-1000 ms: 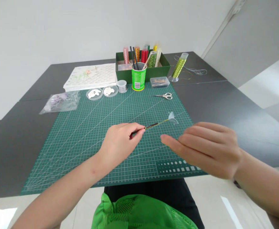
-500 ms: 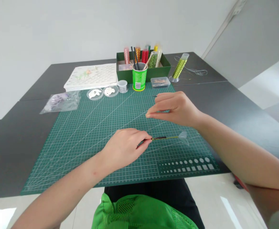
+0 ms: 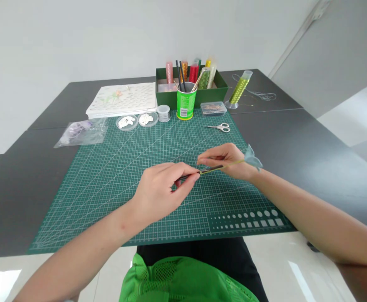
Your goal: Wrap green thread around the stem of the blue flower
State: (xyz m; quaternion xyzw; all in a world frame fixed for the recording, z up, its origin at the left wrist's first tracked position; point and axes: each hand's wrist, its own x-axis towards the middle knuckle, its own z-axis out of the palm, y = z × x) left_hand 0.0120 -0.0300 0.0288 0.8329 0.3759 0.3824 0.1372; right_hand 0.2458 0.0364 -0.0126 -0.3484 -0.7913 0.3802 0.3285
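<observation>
I see my left hand (image 3: 161, 188) closed in a pinch on the dark near end of a thin stem (image 3: 216, 167), thumb and forefinger pressed together around it just above the green cutting mat (image 3: 108, 184). My right hand (image 3: 226, 161) is closed on the same stem a little further along, fingertips meeting on the part where the dark wrap gives way to the yellow-green wire, so the two grips sit just beside each other with only a short stretch between them. The stem runs on to the right and ends in a small pale petal (image 3: 252, 157), translucent and cupped, which stands free past the right wrist and touches nothing. I judge the whole piece to be very light, hardly any load for either hand. The wire looks springy but easy to kink, so I would hold it close to wherever it is worked rather than far out, and keep both pinches on the shaft. The petal looks thin and soft, likely to crease or tear off if squeezed, so I would keep fingers away from it. The wrapped section probably gives better grip than the bare wire, which may slip or roll between fingertips. A pair of scissors (image 3: 218, 126) lies on the mat beyond the hands, apart from them.
</observation>
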